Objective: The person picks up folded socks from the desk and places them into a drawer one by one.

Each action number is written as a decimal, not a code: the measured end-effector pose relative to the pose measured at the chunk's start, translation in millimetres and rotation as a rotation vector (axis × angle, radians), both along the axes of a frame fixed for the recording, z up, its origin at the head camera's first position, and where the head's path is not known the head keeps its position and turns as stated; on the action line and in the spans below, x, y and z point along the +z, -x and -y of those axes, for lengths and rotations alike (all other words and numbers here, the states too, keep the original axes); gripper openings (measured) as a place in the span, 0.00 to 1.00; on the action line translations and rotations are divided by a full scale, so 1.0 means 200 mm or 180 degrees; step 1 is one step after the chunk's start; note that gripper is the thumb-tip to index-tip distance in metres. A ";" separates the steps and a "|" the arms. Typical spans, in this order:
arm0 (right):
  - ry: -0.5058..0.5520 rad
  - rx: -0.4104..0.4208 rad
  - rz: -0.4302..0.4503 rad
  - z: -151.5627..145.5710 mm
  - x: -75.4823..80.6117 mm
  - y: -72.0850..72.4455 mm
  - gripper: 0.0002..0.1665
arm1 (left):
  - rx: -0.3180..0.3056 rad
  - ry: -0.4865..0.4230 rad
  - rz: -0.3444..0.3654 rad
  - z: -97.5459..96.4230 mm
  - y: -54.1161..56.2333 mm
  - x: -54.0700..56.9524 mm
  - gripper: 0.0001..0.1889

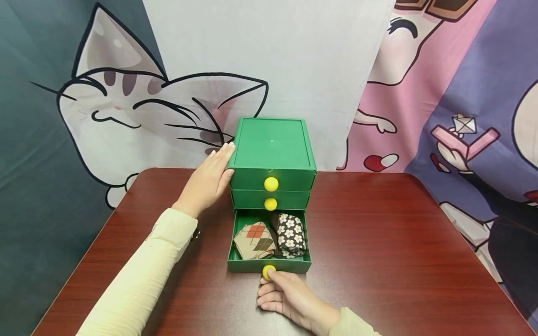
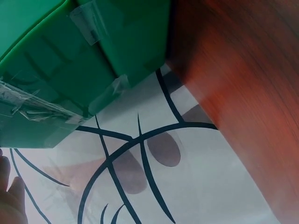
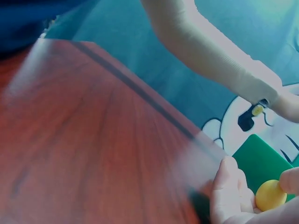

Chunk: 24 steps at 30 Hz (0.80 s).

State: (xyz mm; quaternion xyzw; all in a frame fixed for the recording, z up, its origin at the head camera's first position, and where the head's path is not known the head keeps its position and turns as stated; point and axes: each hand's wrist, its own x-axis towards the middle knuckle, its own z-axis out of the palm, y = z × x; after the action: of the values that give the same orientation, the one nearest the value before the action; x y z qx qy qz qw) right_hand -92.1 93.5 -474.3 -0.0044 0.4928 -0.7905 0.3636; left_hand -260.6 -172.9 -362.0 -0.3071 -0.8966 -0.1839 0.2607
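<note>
A green three-drawer box stands on the table, its bottom drawer pulled out toward me. In that drawer lie a folded beige argyle sock bundle on the left and a rolled black sock bundle with white flowers on the right. My right hand pinches the bottom drawer's yellow knob between thumb and fingers. Against the upper left side of the box rests my left hand, fingers straight. The two upper drawers are closed, each with a yellow knob.
The reddish-brown wooden table extends to both sides of the box. Behind it hangs a cloth backdrop with cartoon cats. Clear tape shows on the box's side in the left wrist view.
</note>
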 end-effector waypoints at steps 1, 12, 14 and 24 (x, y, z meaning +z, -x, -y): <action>0.0003 -0.0034 0.0004 0.00 0.00 0.01 0.20 | 0.0000 0.0001 -0.0003 0.00 0.00 0.00 0.30; -0.0050 -0.0225 -0.0060 0.00 0.00 0.13 0.20 | -0.0009 -0.0024 0.0003 -0.01 0.00 0.01 0.30; -0.0082 -0.0276 -0.0045 0.01 -0.01 0.16 0.20 | -0.0008 -0.0015 -0.0006 -0.01 0.00 0.01 0.30; -0.0092 -0.0487 -0.0008 0.04 -0.03 0.27 0.22 | -0.0014 0.0011 -0.0038 0.00 0.00 0.00 0.29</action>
State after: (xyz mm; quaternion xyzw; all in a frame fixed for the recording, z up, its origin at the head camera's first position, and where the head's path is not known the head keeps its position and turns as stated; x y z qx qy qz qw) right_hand -146.6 85.0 -481.2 0.0375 0.5035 -0.8089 0.3014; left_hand -261.2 -173.8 -362.8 -0.3106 -0.8947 -0.1811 0.2651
